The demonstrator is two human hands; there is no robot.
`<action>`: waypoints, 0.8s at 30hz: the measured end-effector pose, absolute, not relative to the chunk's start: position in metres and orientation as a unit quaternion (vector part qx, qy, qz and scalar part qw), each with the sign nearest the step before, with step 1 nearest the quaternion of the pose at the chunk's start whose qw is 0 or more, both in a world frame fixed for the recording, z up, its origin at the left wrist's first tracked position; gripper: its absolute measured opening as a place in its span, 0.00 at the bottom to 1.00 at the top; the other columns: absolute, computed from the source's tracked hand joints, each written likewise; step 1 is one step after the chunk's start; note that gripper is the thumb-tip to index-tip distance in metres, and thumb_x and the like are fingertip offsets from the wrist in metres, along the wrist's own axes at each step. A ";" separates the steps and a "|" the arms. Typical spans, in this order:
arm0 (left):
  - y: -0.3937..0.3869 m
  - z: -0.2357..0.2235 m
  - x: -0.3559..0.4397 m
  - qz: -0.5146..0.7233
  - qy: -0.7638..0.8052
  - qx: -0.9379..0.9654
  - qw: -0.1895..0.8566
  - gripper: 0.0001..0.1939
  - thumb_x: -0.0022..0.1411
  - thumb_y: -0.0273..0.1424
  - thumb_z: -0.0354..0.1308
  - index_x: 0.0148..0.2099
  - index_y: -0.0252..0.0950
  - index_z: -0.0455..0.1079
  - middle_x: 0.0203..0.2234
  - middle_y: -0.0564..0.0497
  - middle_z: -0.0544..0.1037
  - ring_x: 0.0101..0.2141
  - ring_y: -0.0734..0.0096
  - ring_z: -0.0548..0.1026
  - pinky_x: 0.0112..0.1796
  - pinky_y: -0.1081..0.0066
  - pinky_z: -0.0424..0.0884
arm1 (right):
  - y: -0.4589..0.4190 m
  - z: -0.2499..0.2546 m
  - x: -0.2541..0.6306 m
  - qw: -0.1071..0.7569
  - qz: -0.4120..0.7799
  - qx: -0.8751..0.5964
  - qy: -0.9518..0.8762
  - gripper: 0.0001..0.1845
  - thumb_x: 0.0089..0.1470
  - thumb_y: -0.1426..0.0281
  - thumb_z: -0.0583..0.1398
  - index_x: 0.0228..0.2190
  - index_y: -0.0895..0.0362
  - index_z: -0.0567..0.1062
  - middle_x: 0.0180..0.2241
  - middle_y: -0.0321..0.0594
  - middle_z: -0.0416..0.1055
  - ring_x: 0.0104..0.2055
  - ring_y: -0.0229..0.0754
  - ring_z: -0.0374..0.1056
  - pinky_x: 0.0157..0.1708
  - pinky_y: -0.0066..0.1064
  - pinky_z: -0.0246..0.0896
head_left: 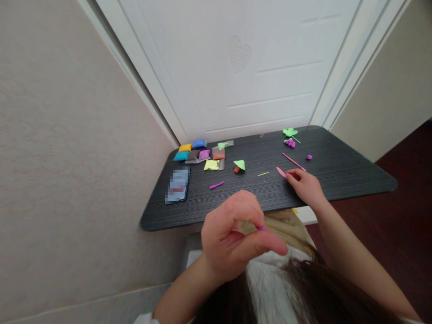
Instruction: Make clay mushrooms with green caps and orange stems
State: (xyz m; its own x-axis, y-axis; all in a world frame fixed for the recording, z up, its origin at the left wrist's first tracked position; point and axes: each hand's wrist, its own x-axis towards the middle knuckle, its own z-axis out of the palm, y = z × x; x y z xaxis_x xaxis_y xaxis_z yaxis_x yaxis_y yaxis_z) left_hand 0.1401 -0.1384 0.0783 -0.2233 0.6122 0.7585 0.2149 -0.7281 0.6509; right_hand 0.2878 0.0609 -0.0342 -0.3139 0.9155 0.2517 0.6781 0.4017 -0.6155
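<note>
My left hand is raised near the camera, its thumb and index finger pinched on a tiny bit of purple clay. Over the table's right part, my right hand has its fingers closed on the end of a pink plastic clay knife. Beyond that hand lie a pink stick tool and a purple clay ball. Farther back is a cluster of purple clay balls beside a green clover-shaped clay piece. A thin yellow strip rests left of the knife.
On the dark table stands a clay piece with a green cap and reddish-brown base. A purple tool lies nearer. Several bags of coloured clay and a phone are at left. A white door rises behind.
</note>
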 end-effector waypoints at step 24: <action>-0.129 0.082 0.145 0.727 0.377 0.421 0.389 0.12 0.61 0.32 0.46 0.46 0.37 0.63 0.20 0.53 0.76 0.27 0.73 0.74 0.35 0.69 0.67 | 0.020 0.025 0.283 0.487 0.145 -0.360 -0.783 0.10 0.51 0.67 0.54 0.35 0.54 0.72 0.36 0.41 0.68 0.38 0.42 0.64 0.38 0.36 0.59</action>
